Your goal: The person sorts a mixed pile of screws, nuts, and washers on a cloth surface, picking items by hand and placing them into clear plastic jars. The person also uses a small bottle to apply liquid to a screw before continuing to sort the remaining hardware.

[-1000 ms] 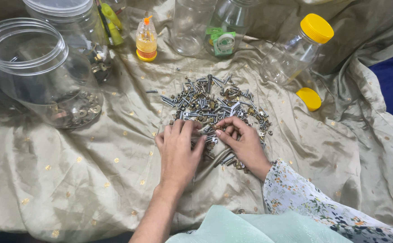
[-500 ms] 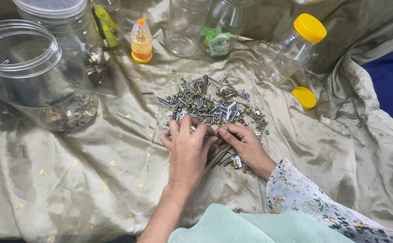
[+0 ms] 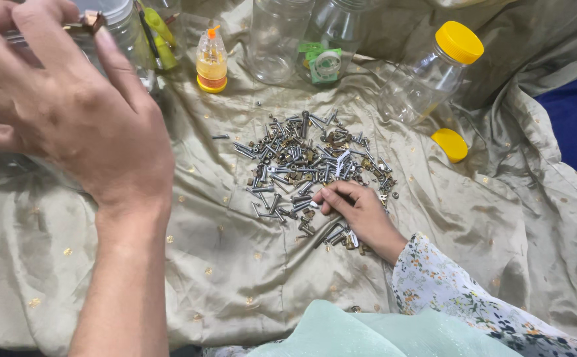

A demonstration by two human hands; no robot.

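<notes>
1. At the upper left of the frame, nearest the camera, a small brass-coloured metal piece (image 3: 92, 22) is pinched in the fingertips of the raised left hand (image 3: 70, 106).
2. At centre, the right hand (image 3: 358, 211) is rested loosely curled on the pile of screws and bolts (image 3: 308, 165), nothing visibly grasped.
3. The pile is spread on an olive cloth (image 3: 235, 264).
4. Farther up, a yellow-capped bottle (image 3: 434, 73) and a small orange bottle (image 3: 211, 61) are seen.

A wrinkled olive-gold cloth (image 3: 235, 264) with small gold dots carries a pile of screws and bolts (image 3: 308, 165), a loose yellow lid (image 3: 450, 144), 1 yellow-capped bottle (image 3: 427, 73) and clear jars (image 3: 275, 39).
</notes>
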